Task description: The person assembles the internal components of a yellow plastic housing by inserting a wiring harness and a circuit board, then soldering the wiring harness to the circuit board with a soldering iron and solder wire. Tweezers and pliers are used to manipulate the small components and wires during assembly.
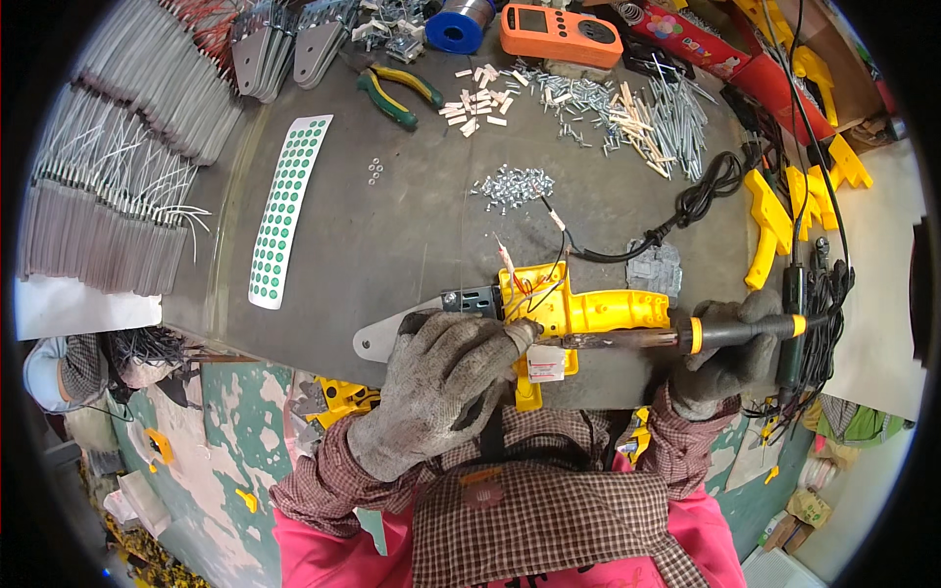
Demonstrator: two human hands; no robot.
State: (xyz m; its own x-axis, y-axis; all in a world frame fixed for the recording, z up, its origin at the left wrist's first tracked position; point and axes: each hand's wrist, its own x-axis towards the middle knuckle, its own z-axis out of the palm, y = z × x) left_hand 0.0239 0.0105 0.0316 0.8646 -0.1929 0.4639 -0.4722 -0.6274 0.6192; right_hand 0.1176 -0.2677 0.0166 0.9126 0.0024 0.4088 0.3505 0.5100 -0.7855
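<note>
My left hand, in a grey knit glove, is closed at the left edge of a yellow plastic tool housing. Its fingertips are pinched together, and what they hold is hidden. From the housing's left side a grey metal blade plate sticks out, partly under this hand. Thin wires show inside the open housing, and a black power cord runs up to it. My gloved right hand grips a soldering iron with a black handle and yellow rings. The iron points left, its tip close to my left fingertips.
Behind the work lie small screws, longer screws, green-handled pliers, an orange multimeter and a solder spool. A green-dotted sticker sheet and wired grey parts are left; yellow housing parts are right.
</note>
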